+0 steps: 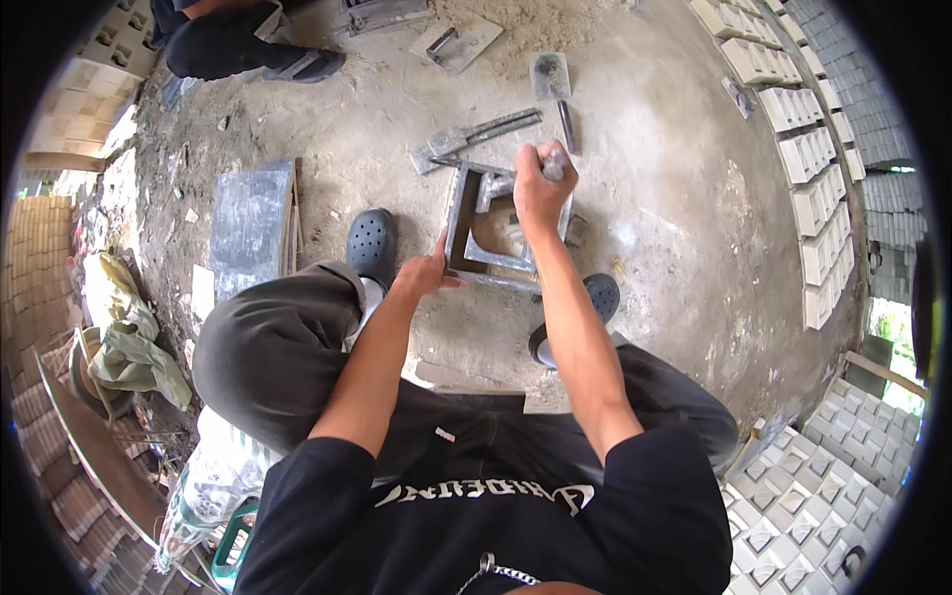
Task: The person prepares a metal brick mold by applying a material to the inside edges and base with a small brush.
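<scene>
A square grey metal mould frame (458,213) stands on the concrete floor between my feet. My left hand (424,273) rests on its near left edge and steadies it. My right hand (540,183) is closed around a small tool handle over the frame's far right corner. Inside the frame lies a pale cement surface with a raised metal insert (493,188). What the tool's tip looks like is hidden by my fist.
Trowels and flat metal tools (476,134) lie just beyond the frame. A grey slab (248,223) lies at left. Rows of cast white blocks (818,178) line the right side and lower right. Another person's legs (238,45) are at top left. Brick stacks at left.
</scene>
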